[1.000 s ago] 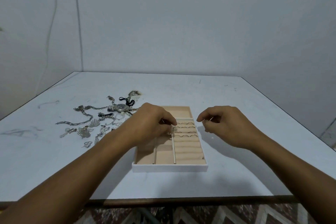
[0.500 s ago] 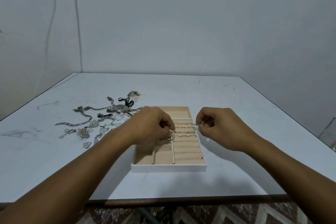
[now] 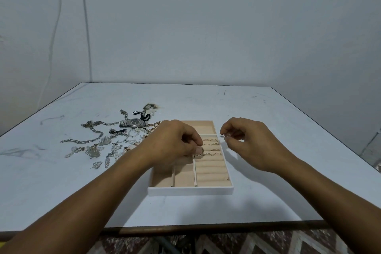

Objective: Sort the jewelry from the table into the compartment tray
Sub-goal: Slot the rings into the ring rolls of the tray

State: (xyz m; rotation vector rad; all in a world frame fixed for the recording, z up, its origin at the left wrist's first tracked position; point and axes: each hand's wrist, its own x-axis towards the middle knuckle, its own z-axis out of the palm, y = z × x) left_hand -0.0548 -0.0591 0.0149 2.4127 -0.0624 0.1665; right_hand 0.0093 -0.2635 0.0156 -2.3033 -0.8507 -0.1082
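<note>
Two pale walls meet behind a scuffed white table (a cable hangs down the left one). Over the tray the left hand pinches a ring; the right hand pinches a second ring just beside its right rim. Jewelry lies heaped left of the tray.

Materials and finish: bench, tray, jewelry.
Bench: white top, smooth, matt, grey scuffs; front edge dark brown, wood-like. Compartment tray: white matt outer wall, beige lining that looks like soft napped cloth, pale wood-like dividers. Seated rings: gold-tone metal, glossy. Jewelry pile: mostly silver-tone metal chain, bright glints; watch, metal case, dark dial; black cord, matt. Ring pinched by left hand and small ring pinched by right hand: pale shiny metal. Wall: matt paint.
</note>
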